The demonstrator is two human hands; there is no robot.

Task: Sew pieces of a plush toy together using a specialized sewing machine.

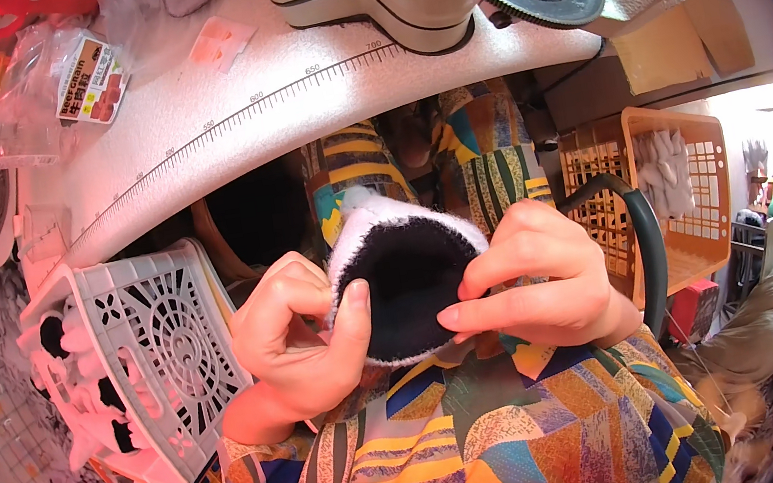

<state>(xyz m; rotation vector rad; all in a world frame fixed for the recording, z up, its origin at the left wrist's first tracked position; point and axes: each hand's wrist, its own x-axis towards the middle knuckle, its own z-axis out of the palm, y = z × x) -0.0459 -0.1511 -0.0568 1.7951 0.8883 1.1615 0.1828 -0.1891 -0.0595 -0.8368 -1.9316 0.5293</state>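
Note:
Above my lap, both hands hold up a soft white fabric pouch (414, 282) with a black inside. Its round mouth faces me, and a fuzzy white edge runs around it. My left hand (295, 328) pinches the left rim, with the thumb lying over the edge onto the black side. On the opposite side my right hand (550, 283) grips the rim between thumb and fingers. The pouch's far end, toward the table, is partly hidden behind the opening.
Ahead is a pale worktable (240, 114) with a printed ruler edge, carrying a sewing machine (402, 2) with a black wheel and a clear plastic container (22, 105). A white crate (178, 340) of black-and-white pieces stands left; an orange basket (687, 199) and black armrest (646, 244) are right.

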